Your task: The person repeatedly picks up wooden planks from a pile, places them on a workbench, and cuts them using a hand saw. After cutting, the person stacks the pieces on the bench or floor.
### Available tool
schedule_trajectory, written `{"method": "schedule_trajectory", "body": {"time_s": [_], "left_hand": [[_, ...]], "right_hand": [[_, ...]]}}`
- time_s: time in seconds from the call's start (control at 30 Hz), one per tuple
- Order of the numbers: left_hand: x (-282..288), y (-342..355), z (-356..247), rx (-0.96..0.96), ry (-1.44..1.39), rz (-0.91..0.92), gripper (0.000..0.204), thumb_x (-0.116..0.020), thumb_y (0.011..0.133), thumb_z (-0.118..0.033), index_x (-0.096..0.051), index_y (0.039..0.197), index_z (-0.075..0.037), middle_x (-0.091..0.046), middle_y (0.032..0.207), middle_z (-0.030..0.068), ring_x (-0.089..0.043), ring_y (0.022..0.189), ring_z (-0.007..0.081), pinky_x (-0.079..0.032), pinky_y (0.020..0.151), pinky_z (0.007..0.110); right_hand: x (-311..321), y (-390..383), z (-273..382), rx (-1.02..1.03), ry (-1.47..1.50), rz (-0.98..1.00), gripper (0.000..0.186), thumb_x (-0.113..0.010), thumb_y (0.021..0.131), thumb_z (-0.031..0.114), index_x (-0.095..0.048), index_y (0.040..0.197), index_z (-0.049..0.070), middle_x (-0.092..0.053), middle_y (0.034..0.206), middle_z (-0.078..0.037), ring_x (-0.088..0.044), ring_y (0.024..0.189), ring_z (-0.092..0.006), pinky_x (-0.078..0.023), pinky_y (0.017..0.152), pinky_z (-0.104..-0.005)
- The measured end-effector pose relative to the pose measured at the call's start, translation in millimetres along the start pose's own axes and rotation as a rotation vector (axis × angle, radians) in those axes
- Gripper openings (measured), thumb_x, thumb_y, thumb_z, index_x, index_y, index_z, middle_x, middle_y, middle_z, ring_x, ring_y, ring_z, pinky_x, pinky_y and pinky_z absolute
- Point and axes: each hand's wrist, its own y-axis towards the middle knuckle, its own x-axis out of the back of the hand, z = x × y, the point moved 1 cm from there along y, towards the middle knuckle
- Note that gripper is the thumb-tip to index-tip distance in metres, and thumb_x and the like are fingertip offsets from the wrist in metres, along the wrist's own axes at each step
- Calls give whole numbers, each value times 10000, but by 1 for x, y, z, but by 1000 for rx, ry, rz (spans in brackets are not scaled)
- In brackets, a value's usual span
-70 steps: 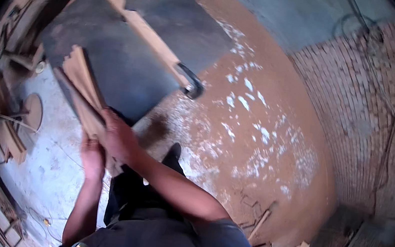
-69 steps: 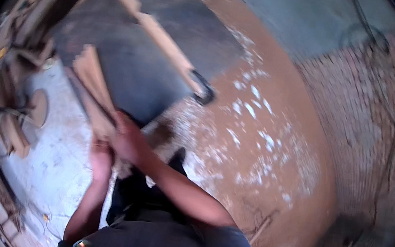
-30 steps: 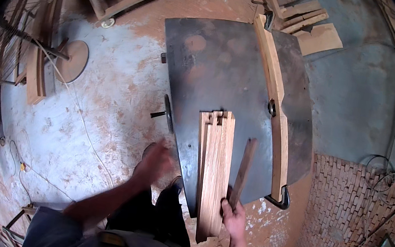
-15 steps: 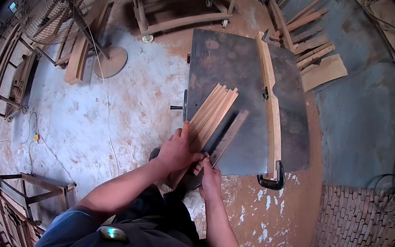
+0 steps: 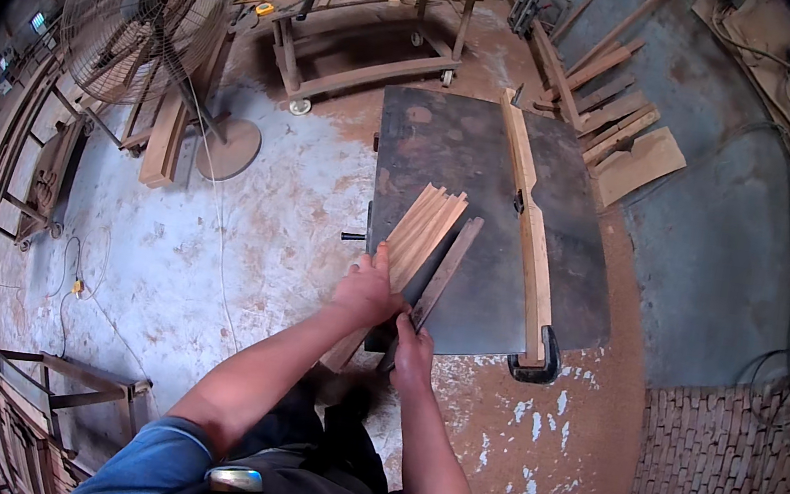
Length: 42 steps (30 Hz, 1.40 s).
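My left hand (image 5: 367, 294) is closed over a bundle of several light wooden strips (image 5: 422, 234), which slants over the near left part of a dark flat tabletop (image 5: 455, 144). Close beside it, my right hand (image 5: 413, 355) grips the near end of a single darker wooden strip (image 5: 447, 273). That strip lies at nearly the same slant, just right of the bundle, with a narrow gap between their far ends. The fingertips of both hands are partly hidden where they meet.
A long notched wooden rail (image 5: 532, 226) runs along the tabletop's right side, held by a black clamp (image 5: 541, 361) at its near end. A wheeled wooden bench (image 5: 368, 77) stands beyond. A large fan (image 5: 142, 35) is at far left; wood offcuts (image 5: 624, 128) lie far right.
The view has tilted up, so the surroundings sit lower. My right hand has brought the dark strip leftward, nearer the bundle, and slightly forward. My left hand keeps its hold.
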Motion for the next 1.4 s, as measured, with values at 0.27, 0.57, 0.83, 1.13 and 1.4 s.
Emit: {"method": "schedule_trajectory", "body": {"time_s": [0.27, 0.57, 0.83, 1.13, 1.4], "left_hand": [[0, -11, -1, -32, 1, -119, 946, -692, 738, -334, -183, 1448, 31, -468, 1248, 237, -524, 1144, 394, -490, 905, 458], [-3, -2, -13, 12, 40, -151, 969, -679, 746, -319, -122, 1460, 25, -439, 1283, 229, -505, 1172, 375, -469, 942, 453], [-9, 5, -19, 113, 106, -94, 1048, -749, 712, -299, -96, 1478, -7, -451, 1237, 247, -510, 1135, 419, -476, 925, 448], [15, 1, 14, -40, -355, 12, 933, -745, 691, -216, -235, 1448, -20, -498, 1272, 217, -576, 1100, 345, -473, 915, 380], [56, -91, 139, -244, -1163, 238, 929, -726, 684, -88, -236, 1470, -9, -527, 1282, 130, -497, 1169, 197, -384, 995, 309]], "right_hand": [[7, 1, 30, -51, 43, -43, 403, -556, 964, 265, -509, 1286, 28, -561, 1260, -92, -542, 1130, -204, -466, 892, -361], [35, 9, 6, -40, 45, -25, 385, -528, 982, 231, -487, 1319, 51, -581, 1246, -86, -576, 1092, -197, -502, 827, -366], [32, -2, 12, -62, 49, -29, 373, -538, 977, 250, -499, 1289, 48, -600, 1196, -90, -598, 1019, -187, -521, 772, -360], [15, -1, 1, -73, 117, 80, 281, -537, 974, 273, -504, 1156, 62, -612, 1097, -102, -629, 934, -221, -547, 718, -385], [-76, -32, -21, -172, -56, 179, 280, -499, 980, 209, -490, 1184, 18, -638, 1095, -110, -663, 868, -216, -549, 607, -340]]}}
